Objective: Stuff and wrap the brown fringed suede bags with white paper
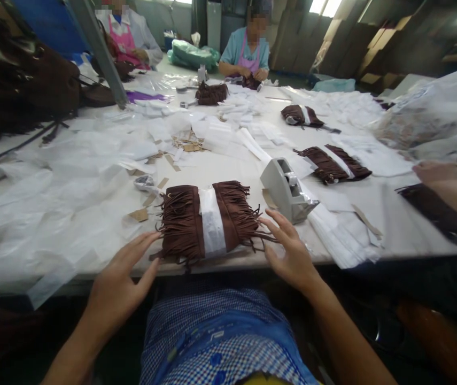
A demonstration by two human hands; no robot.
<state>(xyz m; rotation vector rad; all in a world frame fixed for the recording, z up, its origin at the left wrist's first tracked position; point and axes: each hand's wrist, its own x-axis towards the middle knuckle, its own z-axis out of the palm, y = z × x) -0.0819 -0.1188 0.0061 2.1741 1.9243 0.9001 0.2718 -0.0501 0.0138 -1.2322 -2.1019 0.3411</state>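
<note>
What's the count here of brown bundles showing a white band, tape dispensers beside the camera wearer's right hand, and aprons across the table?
White-banded brown bundles: 3 (nearest bundle, middle bundle, farthest bundle)
Tape dispenser beside the right hand: 1
Aprons: 2 (pink apron, purple apron)
Total: 6

Kinda tight for the right hand (290, 255) tbh, the tape dispenser (282, 187) sits just ahead of it. Straight past the fringed brown bundle (180, 222) there's an open strip of table (232, 164). Loose white sheets (63, 198) clutter the left; far right's blurry, but a co-worker's arm (455, 195) seems to block it.
</note>
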